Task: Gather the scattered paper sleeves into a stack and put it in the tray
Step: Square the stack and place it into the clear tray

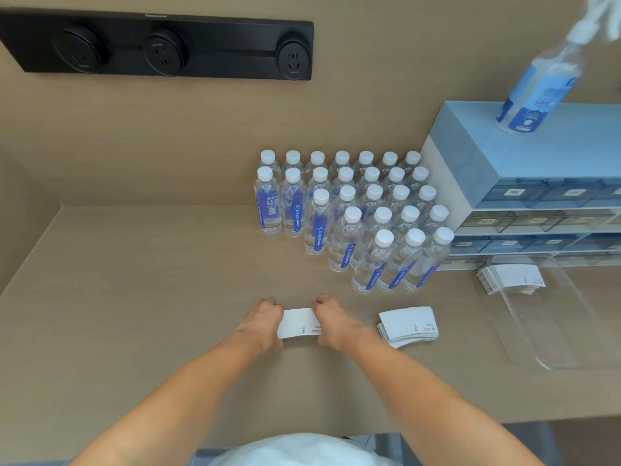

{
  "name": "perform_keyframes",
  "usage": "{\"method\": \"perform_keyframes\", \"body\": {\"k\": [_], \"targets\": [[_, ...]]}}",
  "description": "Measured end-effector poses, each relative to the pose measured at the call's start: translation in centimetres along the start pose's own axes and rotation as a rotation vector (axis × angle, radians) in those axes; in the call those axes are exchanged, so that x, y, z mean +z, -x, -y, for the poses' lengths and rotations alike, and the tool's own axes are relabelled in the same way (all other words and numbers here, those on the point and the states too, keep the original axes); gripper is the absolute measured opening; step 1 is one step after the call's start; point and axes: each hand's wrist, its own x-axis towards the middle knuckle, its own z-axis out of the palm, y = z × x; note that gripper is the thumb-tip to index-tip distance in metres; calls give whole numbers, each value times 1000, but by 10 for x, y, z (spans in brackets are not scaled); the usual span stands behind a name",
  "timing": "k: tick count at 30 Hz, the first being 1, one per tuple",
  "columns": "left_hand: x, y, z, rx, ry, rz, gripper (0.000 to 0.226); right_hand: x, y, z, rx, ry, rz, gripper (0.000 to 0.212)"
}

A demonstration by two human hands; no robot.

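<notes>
A small stack of white paper sleeves (pixel 298 322) lies on the beige table in front of me. My left hand (pixel 263 322) grips its left end and my right hand (pixel 334 322) grips its right end, both curled over the edges. A second, fanned pile of sleeves (pixel 408 327) rests on the table just to the right, apart from my hands. Further right sits a clear plastic tray (pixel 551 331), with another pile of sleeves (pixel 512 279) at its far end.
Several rows of clear water bottles (pixel 356 216) with white caps stand behind my hands. A blue drawer cabinet (pixel 537 196) sits at the back right with a spray bottle (pixel 541 85) on top. A black socket strip (pixel 161 48) is on the wall.
</notes>
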Motion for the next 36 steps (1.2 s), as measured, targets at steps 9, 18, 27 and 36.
{"method": "perform_keyframes", "body": {"k": [9, 18, 27, 36], "targets": [[-3, 38, -47, 206, -24, -21, 46, -22, 97, -3, 162, 60, -63, 43], [-9, 30, -110, 292, -25, -126, 44, -51, 136, -57, 146, 85, -156, 43], [-14, -15, -199, 233, 84, -178, 48, -83, 120, -169, 89, -4, -105, 58], [1, -17, -225, 49, 77, -74, 56, -78, 104, -210, -86, 18, 33, 55]]}}
